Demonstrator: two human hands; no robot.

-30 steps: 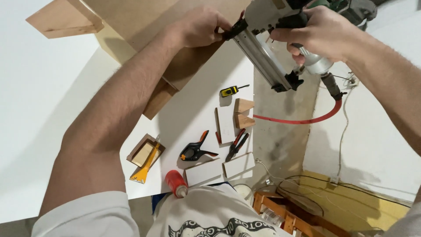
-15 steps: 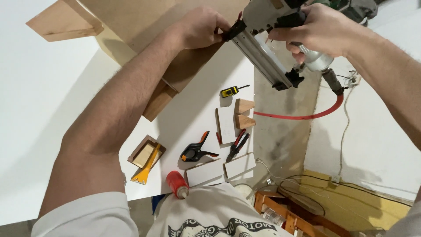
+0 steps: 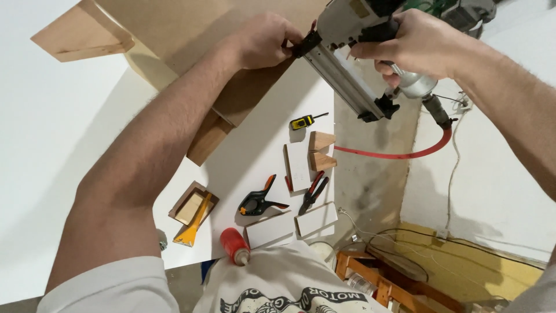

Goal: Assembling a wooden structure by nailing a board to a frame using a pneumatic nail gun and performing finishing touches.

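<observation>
Head view, looking down over a white desk (image 3: 263, 145).

- Right hand (image 3: 420, 43): grip closed around the handle of a grey pneumatic nail gun (image 3: 353, 55). The long metal magazine of the gun slants down to the right. A red air hose (image 3: 399, 153) is seen hanging from the gun's base, curving over the gap to the right of the desk.
- Left hand (image 3: 263, 40): fingers closed on the edge of a large brown fibreboard panel (image 3: 191, 29), just beside the gun's nose. The nose is held at that panel edge, at the far side of the desk; whether it touches cannot be told.
- A light wooden block (image 3: 81, 37) is seen at the panel's far-left corner.
- Containers: a small open wooden box (image 3: 192, 204) lies near the left of the desk; a paler wooden piece sits inside it, and a yellow scraper (image 3: 191, 226) lies across its rim.
- Also on the desk: a black-and-orange spring clamp (image 3: 260, 200), red-handled pliers (image 3: 313, 191), a small yellow-and-black tape measure (image 3: 302, 122), two wooden wedges (image 3: 321, 150), several white rectangular boards (image 3: 298, 165), a red cylindrical can (image 3: 234, 244) at the near edge.
</observation>
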